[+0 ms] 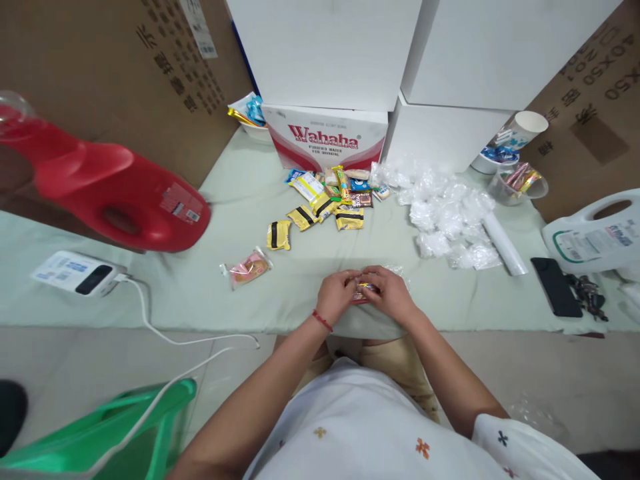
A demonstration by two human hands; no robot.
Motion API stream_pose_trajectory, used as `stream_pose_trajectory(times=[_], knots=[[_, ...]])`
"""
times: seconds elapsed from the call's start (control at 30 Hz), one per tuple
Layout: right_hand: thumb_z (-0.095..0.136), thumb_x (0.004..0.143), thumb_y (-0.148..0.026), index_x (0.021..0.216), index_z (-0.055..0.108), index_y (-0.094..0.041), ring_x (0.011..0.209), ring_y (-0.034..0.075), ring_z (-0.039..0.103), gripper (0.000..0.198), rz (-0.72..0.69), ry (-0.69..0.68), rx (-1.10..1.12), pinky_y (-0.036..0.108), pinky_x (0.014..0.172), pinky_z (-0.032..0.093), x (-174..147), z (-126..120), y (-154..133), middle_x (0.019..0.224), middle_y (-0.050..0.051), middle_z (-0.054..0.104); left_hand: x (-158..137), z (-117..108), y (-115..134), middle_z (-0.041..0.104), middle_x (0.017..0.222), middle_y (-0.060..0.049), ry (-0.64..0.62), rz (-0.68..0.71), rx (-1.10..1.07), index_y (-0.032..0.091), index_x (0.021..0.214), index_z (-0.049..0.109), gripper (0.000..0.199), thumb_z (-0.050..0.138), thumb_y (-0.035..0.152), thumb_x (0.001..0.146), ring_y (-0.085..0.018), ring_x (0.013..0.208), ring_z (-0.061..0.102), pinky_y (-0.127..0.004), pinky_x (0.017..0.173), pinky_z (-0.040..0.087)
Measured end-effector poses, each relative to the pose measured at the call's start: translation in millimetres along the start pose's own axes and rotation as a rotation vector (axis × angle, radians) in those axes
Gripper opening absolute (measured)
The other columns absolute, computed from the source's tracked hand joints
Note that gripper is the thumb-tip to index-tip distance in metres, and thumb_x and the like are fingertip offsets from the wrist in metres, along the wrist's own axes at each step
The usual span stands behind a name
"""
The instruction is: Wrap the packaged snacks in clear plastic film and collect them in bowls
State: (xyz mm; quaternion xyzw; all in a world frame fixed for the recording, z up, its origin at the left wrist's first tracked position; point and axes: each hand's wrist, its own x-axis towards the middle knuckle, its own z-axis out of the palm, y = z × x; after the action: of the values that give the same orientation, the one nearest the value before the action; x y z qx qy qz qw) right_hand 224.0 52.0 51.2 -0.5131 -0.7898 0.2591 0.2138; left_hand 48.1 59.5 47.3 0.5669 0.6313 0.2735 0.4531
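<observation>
Close to the table's front edge, my left hand [339,294] and my right hand [389,293] meet over small wrapped snacks [365,291] in shiny red and gold wrapping. Fingers of both hands are bent and closed on them, covering much of the wrapping. Clear plastic [400,272] lies by my right hand. To the left is a clear packet [249,268] with pink and tan contents. Beyond my hands, yellow packets with a dark band [279,235] lie beside a pile of mixed wrapped snacks [325,190].
Crumpled clear plastic bags [445,213] and a white roll [505,247] lie to the right, near a black phone [556,287]. White boxes [330,53] stand at the back. On the left are a red jug [120,193] and a white device [77,273] with a cable.
</observation>
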Motion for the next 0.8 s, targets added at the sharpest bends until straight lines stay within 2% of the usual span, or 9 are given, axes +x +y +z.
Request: stream_pose_trajectory(times=[0.07, 0.17, 0.27, 0.4, 0.5, 0.57, 0.67, 0.73, 0.8], knots=[[0.06, 0.097, -0.024, 0.115, 0.076, -0.022, 0.111, 0.023, 0.067, 0.023, -0.033, 0.058, 0.036, 0.037, 0.098, 0.051, -2.1, 1.2, 2.2, 0.122, 0.01, 0.073, -5.6, 3.2, 4.0, 0.078, 0.092, -0.005, 0.047, 0.009, 0.136, 0.026, 0.121, 0.077, 0.037, 0.06, 0.021, 0.088, -0.023, 0.083, 0.071, -0.034, 0.079, 0.053], [0.055, 0.098, -0.023, 0.117, 0.072, -0.02, 0.108, 0.025, 0.066, 0.026, -0.047, 0.121, 0.037, 0.04, 0.098, 0.051, -5.4, 4.1, 5.4, 0.118, 0.011, 0.074, -12.1, 6.0, 8.7, 0.072, 0.11, -0.01, 0.226, 0.04, 0.35, 0.026, 0.148, 0.058, 0.066, 0.072, 0.031, 0.083, -0.028, 0.097, 0.068, -0.038, 0.083, 0.052], [0.054, 0.099, -0.023, 0.118, 0.07, -0.019, 0.104, 0.025, 0.064, 0.025, -0.051, 0.156, 0.038, 0.041, 0.096, 0.05, -6.7, 9.4, 8.1, 0.116, 0.011, 0.074, -12.2, 6.1, 8.9, 0.062, 0.123, -0.019, 0.353, -0.008, 0.508, 0.015, 0.151, 0.05, 0.089, 0.082, 0.046, 0.074, -0.037, 0.115, 0.06, -0.046, 0.094, 0.05], [0.046, 0.1, -0.022, 0.118, 0.068, -0.019, 0.103, 0.026, 0.063, 0.029, -0.075, 0.179, 0.068, 0.042, 0.095, 0.051, -6.1, 14.6, 8.2, 0.112, 0.012, 0.073, -8.9, 11.4, 6.8, 0.061, 0.12, -0.019, 0.302, -0.067, 0.583, 0.015, 0.118, 0.067, 0.051, 0.074, 0.051, 0.082, -0.04, 0.12, 0.054, -0.052, 0.096, 0.047], [0.043, 0.101, -0.024, 0.122, 0.067, -0.021, 0.113, 0.026, 0.061, 0.032, -0.073, 0.267, 0.098, 0.043, 0.1, 0.05, -9.5, 6.2, 11.9, 0.12, 0.013, 0.069, -9.1, 20.4, 2.5, 0.063, 0.115, -0.015, 0.301, -0.041, 0.55, 0.019, 0.102, 0.064, 0.033, 0.073, 0.044, 0.083, -0.037, 0.117, 0.056, -0.048, 0.093, 0.047], [0.042, 0.103, -0.029, 0.122, 0.066, -0.021, 0.12, 0.026, 0.058, 0.032, 0.024, 0.434, 0.059, 0.046, 0.105, 0.046, -15.3, -6.0, 20.9, 0.125, 0.015, 0.067, -10.9, 26.2, -4.0, 0.064, 0.108, -0.011, 0.318, 0.018, 0.493, 0.02, 0.097, 0.059, 0.029, 0.075, 0.041, 0.083, -0.033, 0.112, 0.059, -0.044, 0.091, 0.047], [0.041, 0.104, -0.043, 0.125, 0.065, -0.017, 0.12, 0.03, 0.056, 0.041, 0.313, 0.647, -0.072, 0.052, 0.109, 0.039, -26.6, -23.2, 41.0, 0.121, 0.018, 0.066, -14.4, 32.1, -16.6, 0.064, 0.094, -0.004, 0.314, 0.149, 0.373, 0.023, 0.092, 0.053, 0.026, 0.073, 0.037, 0.085, -0.025, 0.095, 0.063, -0.039, 0.088, 0.047], [0.042, 0.102, -0.051, 0.125, 0.066, -0.014, 0.118, 0.032, 0.055, 0.049, 0.433, 0.58, -0.113, 0.054, 0.109, 0.037, -33.3, -27.5, 52.0, 0.117, 0.019, 0.068, -16.0, 33.3, -22.8, 0.064, 0.089, -0.002, 0.307, 0.186, 0.314, 0.024, 0.091, 0.051, 0.026, 0.073, 0.037, 0.085, -0.022, 0.087, 0.064, -0.036, 0.085, 0.048], [0.051, 0.098, -0.057, 0.116, 0.071, -0.016, 0.117, 0.032, 0.054, 0.049, 0.447, 0.418, -0.099, 0.051, 0.107, 0.038, -37.6, -26.5, 56.4, 0.111, 0.018, 0.07, -16.6, 32.7, -25.5, 0.064, 0.087, -0.001, 0.305, 0.19, 0.293, 0.024, 0.091, 0.051, 0.027, 0.074, 0.037, 0.083, -0.022, 0.084, 0.065, -0.035, 0.081, 0.048]])
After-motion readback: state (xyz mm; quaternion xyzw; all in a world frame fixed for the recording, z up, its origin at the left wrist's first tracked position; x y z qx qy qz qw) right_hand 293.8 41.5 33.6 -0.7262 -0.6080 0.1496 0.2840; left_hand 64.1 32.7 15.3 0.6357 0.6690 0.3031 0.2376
